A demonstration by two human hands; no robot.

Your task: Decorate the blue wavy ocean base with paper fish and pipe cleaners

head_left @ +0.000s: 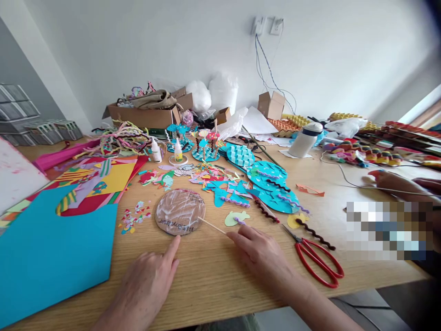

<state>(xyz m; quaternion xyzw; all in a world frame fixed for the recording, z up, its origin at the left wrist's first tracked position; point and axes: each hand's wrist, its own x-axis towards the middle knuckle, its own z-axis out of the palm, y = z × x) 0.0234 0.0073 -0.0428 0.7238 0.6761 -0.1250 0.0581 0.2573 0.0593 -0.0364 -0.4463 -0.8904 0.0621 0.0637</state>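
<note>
A round brown cardboard disc (180, 209) lies flat on the table, with white streaks of what looks like glue across its printed face. My left hand (146, 278) presses its outstretched index finger against the disc's near edge; it holds nothing, and the other fingers are partly curled. Pinched in my right hand (257, 250) is a thin wooden stick (215, 226), its tip touching the right side of the disc. Just beyond that hand lies a pale green paper fish (235, 217). Red-handled scissors (319, 262) rest to its right, beside a dark brown twisted pipe cleaner (315, 233).
Blue card (65, 248) covers the left side. Small paper scraps (136, 216) lie left of the disc. Behind stand glue bottles (178, 151), decorated blue stands (206, 151) and a cardboard box (144, 115). Another person's hand (389, 180) is at the right.
</note>
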